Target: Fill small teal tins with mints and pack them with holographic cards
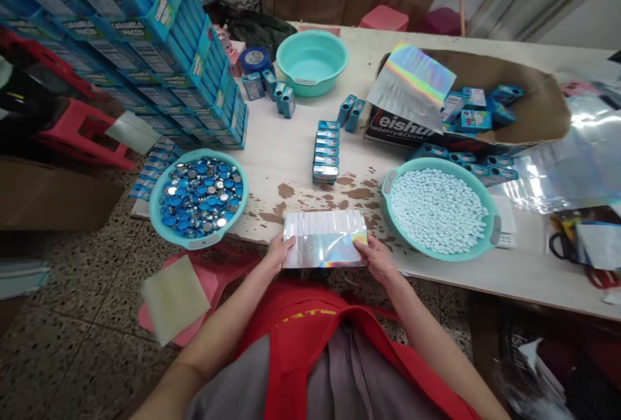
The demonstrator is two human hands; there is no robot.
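Between my two hands is a flat pack with a shiny holographic sheet (330,249) along its near side and a row of pale narrow strips at its far side. My left hand (280,252) grips its left end, thumb on top. At the right end, my right hand (377,258) pinches it the same way. The pack is held at the table's front edge. Just beyond it stands a short row of small blue boxes (326,153). A basin of blue and silver caps (201,197) sits to the left, and a basin of white tablets (439,210) to the right.
Tall stacked blue cartons (160,51) rise at the left. An empty turquoise basin (313,61) stands at the back beside blue tape (255,59). An open cardboard box (538,96) holds small boxes. Scissors (563,245) lie far right; a pink stool (218,284) is below.
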